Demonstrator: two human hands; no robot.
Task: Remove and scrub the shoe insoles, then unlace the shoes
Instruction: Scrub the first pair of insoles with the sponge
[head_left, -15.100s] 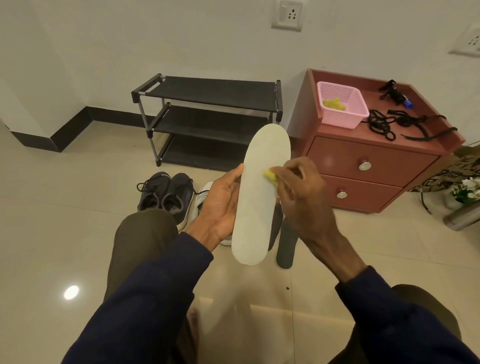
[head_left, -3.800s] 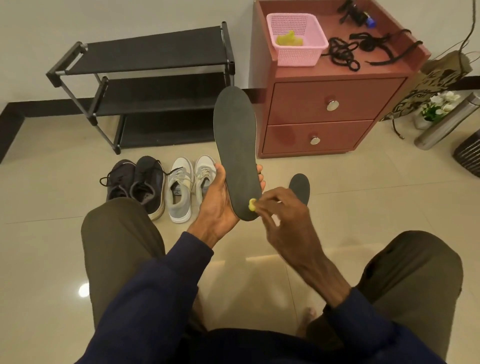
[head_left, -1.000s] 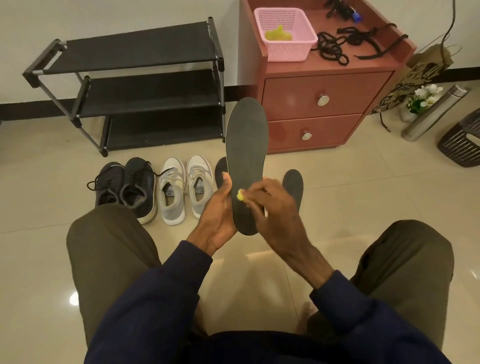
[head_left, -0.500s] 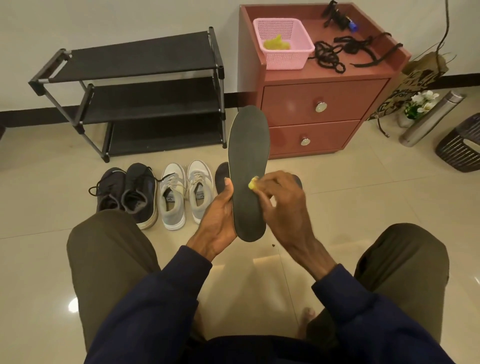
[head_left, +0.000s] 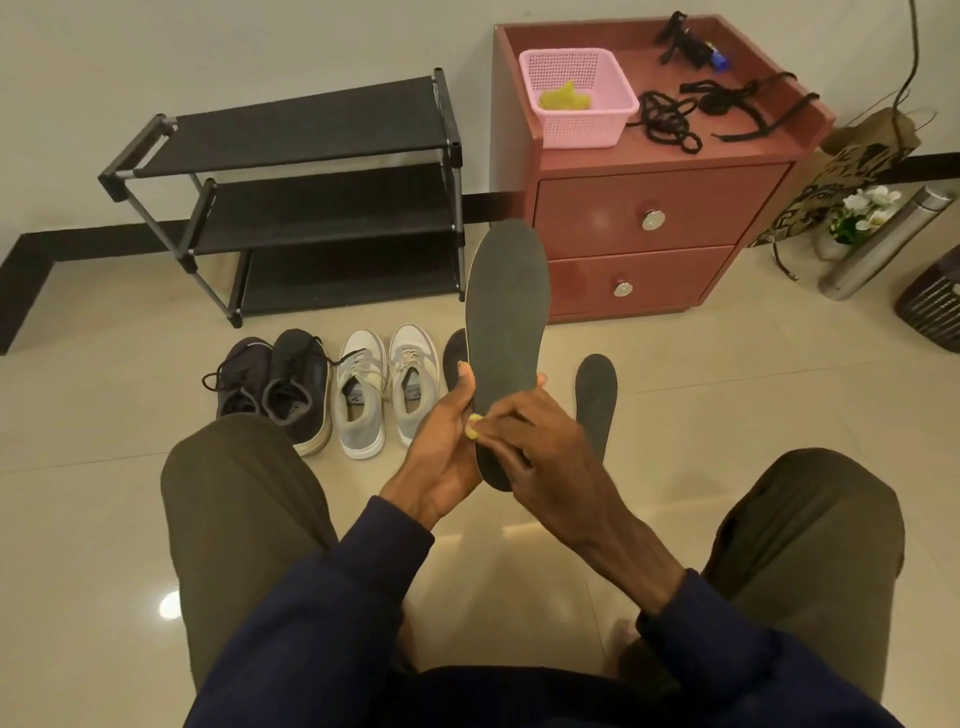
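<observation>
My left hand (head_left: 441, 452) grips a dark grey insole (head_left: 506, 322) by its lower left edge and holds it upright between my knees. My right hand (head_left: 540, 447) pinches a small yellow scrubber (head_left: 472, 430) against the insole's lower left part. Two more dark insoles lie on the floor: one (head_left: 596, 397) to the right, one (head_left: 455, 358) mostly hidden behind the held insole. A pair of dark laced shoes (head_left: 280, 384) and a pair of grey-white laced shoes (head_left: 384, 384) stand side by side on the floor.
A black three-shelf shoe rack (head_left: 311, 197) stands against the wall. On the red two-drawer cabinet (head_left: 649, 223) sit a pink basket (head_left: 579, 98) with a yellow cloth and loose black laces (head_left: 670, 122). A steel bottle (head_left: 878, 244), flowers, paper bag and dark basket (head_left: 932, 301) are at right.
My right hand slid the yellow scrubber down and left along the insole, from its middle to its lower left edge. The left hand keeps its hold.
</observation>
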